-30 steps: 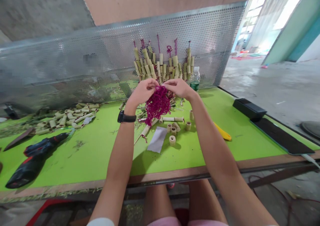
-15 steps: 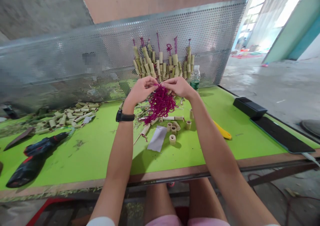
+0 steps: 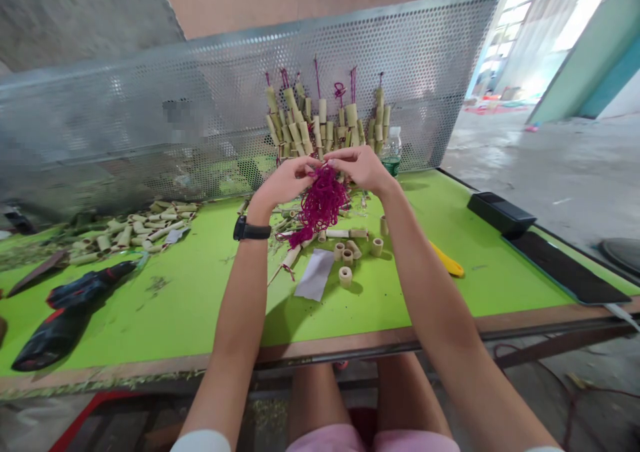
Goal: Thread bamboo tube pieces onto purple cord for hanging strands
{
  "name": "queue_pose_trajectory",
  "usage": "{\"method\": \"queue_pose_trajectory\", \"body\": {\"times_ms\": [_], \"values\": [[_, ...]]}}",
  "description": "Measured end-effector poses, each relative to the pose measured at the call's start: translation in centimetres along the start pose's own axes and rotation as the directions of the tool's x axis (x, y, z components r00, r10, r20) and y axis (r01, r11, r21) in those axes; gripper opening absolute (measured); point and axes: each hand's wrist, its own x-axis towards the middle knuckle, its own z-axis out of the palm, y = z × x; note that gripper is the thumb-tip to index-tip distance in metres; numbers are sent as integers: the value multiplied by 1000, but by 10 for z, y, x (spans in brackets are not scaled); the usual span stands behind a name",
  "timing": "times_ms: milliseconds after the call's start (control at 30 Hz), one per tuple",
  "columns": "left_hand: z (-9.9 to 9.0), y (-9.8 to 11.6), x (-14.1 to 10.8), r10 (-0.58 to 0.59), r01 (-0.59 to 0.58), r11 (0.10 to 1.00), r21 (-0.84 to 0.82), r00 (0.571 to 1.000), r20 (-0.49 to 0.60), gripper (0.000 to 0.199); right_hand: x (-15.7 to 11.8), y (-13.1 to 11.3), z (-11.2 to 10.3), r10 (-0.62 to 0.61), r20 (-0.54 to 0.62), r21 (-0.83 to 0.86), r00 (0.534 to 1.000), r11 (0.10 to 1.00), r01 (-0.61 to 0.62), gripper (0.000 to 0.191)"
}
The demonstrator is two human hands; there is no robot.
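A tangled bundle of magenta cord (image 3: 325,200) hangs between my hands above the green table (image 3: 190,312). My left hand (image 3: 289,180) pinches the cord at its upper left. My right hand (image 3: 356,167) pinches it at the top, its fingertips close to those of the left. Under the bundle lie several short bamboo rings (image 3: 345,277), a white paper piece (image 3: 315,275) and a bamboo stick (image 3: 293,257) with cord tied on it. Behind my hands, bamboo pieces strung on magenta cord (image 3: 323,112) stand against the perforated metal panel (image 3: 225,92).
On the left are a cordless drill (image 3: 75,305), a knife-like blade (image 3: 37,273) and a pile of bamboo pieces (image 3: 133,232). A bottle (image 3: 393,151) stands behind my right hand. To the right are a yellow tool (image 3: 447,262), a black box (image 3: 500,212) and a phone (image 3: 563,265).
The cord bundle hangs slightly narrower between my hands. My left hand has turned a little and moved slightly right; my right hand is slightly higher.
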Motion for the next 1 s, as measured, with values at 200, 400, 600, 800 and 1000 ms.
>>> {"method": "queue_pose_trajectory", "body": {"times_ms": [200, 400, 600, 800, 1000], "values": [[0, -1, 0, -13, 12, 1000, 18, 997, 78, 19, -3, -9, 0, 22, -17, 32, 1000, 999, -21, 35], [1, -10, 4, 9, -8, 1000, 20, 999, -54, 12, -6, -10, -7, 178, 120, 8, 977, 984, -180, 25], [-1, -10, 3, -64, 34, 980, -195, 987, -147, 10, -13, -17, -16, 302, 400, 30, 865, 939, -342, 31], [-4, -2, -1, -62, 24, 956, -291, 990, -124, 10, -5, -6, -21, 261, -238, 312, 935, 933, -181, 67], [-5, 3, -1, -29, -9, 966, -258, 989, -146, 11, -2, -5, -9, 399, -17, 301, 917, 876, -376, 44]]}}
